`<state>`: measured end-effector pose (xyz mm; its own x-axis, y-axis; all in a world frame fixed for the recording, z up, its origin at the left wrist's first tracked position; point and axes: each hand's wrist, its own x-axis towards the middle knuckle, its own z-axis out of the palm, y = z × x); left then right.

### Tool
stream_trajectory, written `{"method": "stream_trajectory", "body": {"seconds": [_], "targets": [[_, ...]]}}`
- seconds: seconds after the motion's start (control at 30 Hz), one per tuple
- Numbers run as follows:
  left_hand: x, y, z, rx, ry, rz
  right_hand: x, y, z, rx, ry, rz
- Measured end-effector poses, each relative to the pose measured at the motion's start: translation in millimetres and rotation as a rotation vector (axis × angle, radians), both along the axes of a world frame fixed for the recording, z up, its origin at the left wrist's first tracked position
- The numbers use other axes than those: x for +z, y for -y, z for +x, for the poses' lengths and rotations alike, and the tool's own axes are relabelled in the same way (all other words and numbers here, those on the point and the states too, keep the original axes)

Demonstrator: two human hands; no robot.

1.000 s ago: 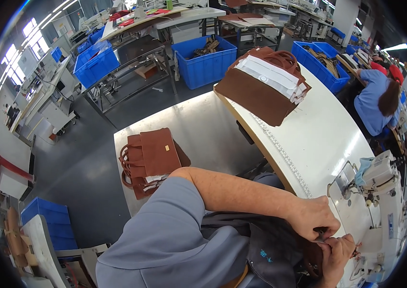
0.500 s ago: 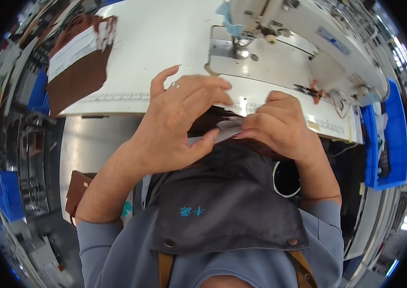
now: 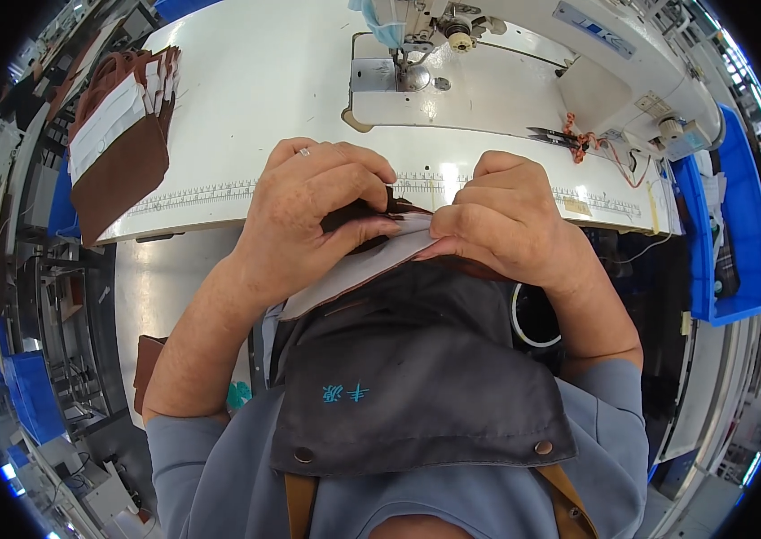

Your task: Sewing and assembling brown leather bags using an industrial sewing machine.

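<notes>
Between my hands, over my lap at the table's front edge, is a dark brown piece with a pale grey-white lining [image 3: 358, 262]. My left hand [image 3: 307, 211] is closed on it, thumb against the pale side and fingers curled over the dark edge. The fingers of my right hand [image 3: 513, 218] are bent, and its thumb and forefinger pinch the other end of the same piece. Part of the piece is hidden by my hands. Beyond them stands a sewing machine [image 3: 609, 45], its presser foot [image 3: 404, 65] over a metal plate.
Brown pieces with white strips [image 3: 120, 148] lie stacked at the table's left. Black snips [image 3: 554, 138] with orange cord rest near the machine. A blue bin [image 3: 732, 225] hangs at the right edge. A ruler strip [image 3: 192, 197] runs along the front of the white table [image 3: 246, 99].
My left fingers, raised and spread before, have closed down onto the piece. More of its pale lining shows now. My right hand keeps its pinch. The view has shifted slightly.
</notes>
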<state>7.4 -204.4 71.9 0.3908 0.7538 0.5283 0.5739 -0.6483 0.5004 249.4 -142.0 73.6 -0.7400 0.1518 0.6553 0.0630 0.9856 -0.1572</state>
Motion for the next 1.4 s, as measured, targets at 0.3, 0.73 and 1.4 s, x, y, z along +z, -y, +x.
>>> {"method": "stream_trajectory", "body": {"seconds": [0.3, 0.73, 1.4], "targets": [[-3.5, -7.3, -2.5, -0.208, 0.265, -0.334, 3.1, 0.7, -1.3, 0.053, 0.012, -0.049], [-1.3, 4.3, 5.9, -0.014, 0.358, -0.347, 7.0, 14.6, -9.7, -0.217, 0.050, -0.217], [11.0, 1.4, 6.7, 0.073, 0.352, -0.437, 0.9, 8.9, 0.7, -0.131, -0.144, -0.528]]}}
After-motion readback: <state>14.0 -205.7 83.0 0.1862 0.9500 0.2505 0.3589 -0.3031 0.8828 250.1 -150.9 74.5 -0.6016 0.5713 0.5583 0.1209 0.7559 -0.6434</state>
